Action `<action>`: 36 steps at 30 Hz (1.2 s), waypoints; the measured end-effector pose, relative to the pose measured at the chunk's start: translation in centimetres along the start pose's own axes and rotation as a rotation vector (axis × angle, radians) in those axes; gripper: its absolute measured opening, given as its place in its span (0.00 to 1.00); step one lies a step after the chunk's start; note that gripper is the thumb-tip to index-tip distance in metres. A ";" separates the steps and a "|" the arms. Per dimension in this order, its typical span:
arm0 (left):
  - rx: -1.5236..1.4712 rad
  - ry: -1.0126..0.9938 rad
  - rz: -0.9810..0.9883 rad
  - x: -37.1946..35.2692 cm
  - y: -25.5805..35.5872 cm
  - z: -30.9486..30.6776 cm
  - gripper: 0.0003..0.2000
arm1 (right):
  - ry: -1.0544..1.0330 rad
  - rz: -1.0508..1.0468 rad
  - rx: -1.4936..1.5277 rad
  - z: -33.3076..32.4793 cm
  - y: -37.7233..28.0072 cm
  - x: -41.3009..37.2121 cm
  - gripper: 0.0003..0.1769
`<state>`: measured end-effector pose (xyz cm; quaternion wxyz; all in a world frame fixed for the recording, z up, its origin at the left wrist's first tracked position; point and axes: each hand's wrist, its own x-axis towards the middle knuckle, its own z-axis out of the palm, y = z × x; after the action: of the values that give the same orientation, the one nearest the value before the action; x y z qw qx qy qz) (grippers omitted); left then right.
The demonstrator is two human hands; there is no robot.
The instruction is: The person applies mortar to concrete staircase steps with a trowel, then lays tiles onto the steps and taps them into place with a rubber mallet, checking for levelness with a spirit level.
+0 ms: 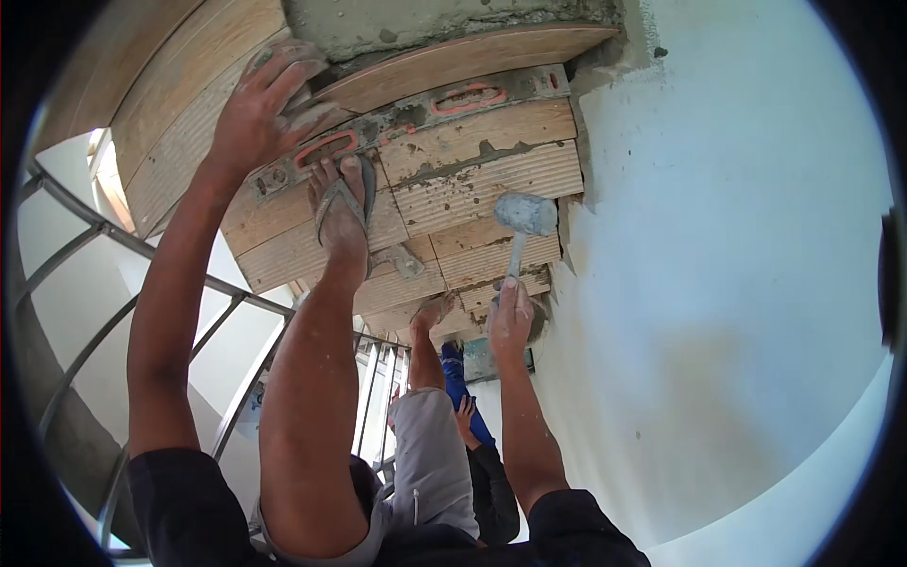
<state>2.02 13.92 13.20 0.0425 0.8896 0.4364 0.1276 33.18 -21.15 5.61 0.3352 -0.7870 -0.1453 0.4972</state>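
My right hand (510, 326) is wrapped round the handle of a mallet (526, 214), whose greyish, mortar-smeared head is raised over the steps near the wall. At upper left, my left hand (269, 104) has its fingers spread, slightly blurred, at the left end of an upright wood-look tile (463, 64). Along the foot of that tile lies a dirty spirit level (402, 123) with orange-rimmed openings. Its left part is close to my left hand and beside my sandalled foot (342, 213).
Wood-look stair tiles (482, 184) carry mortar splashes. Wet mortar (444, 24) covers the step above. A trowel (404, 262) lies lower down. A metal railing (71, 203) runs left, a pale wall (737, 236) right. Another person in blue trousers (456, 378) is below.
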 end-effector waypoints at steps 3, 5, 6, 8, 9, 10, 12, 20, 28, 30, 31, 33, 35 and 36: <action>0.044 0.210 0.257 -0.1 2.0 -0.9 0.27 | 0.007 -0.121 -0.141 -0.6 -0.8 0.2 0.23; -0.022 0.057 0.370 -8.3 0.6 10.0 0.31 | 0.015 -0.246 -0.234 -0.6 -0.8 2.0 0.22; -0.047 -0.184 0.242 -7.9 5.5 8.8 0.35 | 0.027 -0.278 -0.241 -0.7 -0.5 3.1 0.22; -0.075 -0.477 0.090 -8.1 13.6 9.9 0.43 | 0.068 -0.420 -0.312 -0.2 -1.2 4.3 0.20; -0.072 -0.528 0.082 -9.2 14.8 12.0 0.48 | 0.064 -0.417 -0.313 0.1 -1.6 5.1 0.20; -0.072 -0.534 0.079 -9.4 15.7 12.5 0.48 | 0.041 -0.392 -0.292 0.3 -1.9 5.9 0.19; -0.022 -0.642 0.023 -9.5 16.7 13.0 0.46 | 0.008 -0.370 -0.259 1.0 -1.9 7.6 0.19; 0.188 -0.675 -0.027 -9.8 18.7 15.3 0.35 | 0.013 -0.600 -0.406 4.6 -1.3 10.2 0.16; 0.076 -0.636 -0.009 -10.3 17.5 15.1 0.40 | -0.004 -0.676 -0.323 6.0 -0.7 9.9 0.14; -0.018 -0.661 -0.033 -10.1 17.5 14.8 0.37 | 0.024 -0.711 -0.333 6.3 -0.5 10.2 0.14; -0.016 -0.657 -0.035 -10.1 17.6 14.8 0.37 | 0.015 -0.685 -0.442 6.3 -0.7 10.6 0.14; -0.049 -0.642 -0.062 -10.0 17.6 14.6 0.38 | 0.010 -0.660 -0.549 6.3 -1.2 10.7 0.14; -0.056 -0.651 -0.064 -10.0 17.4 14.8 0.38 | -0.045 -0.720 -0.436 6.4 -1.4 10.4 0.13; -0.069 -0.663 -0.063 -10.0 17.5 14.7 0.38 | -0.048 -0.717 -0.436 6.4 -1.4 10.3 0.13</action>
<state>13.48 -4.17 0.39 0.2163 0.8668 0.4215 -0.1553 32.52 -11.88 -2.30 0.3092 -0.7274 -0.5194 0.3247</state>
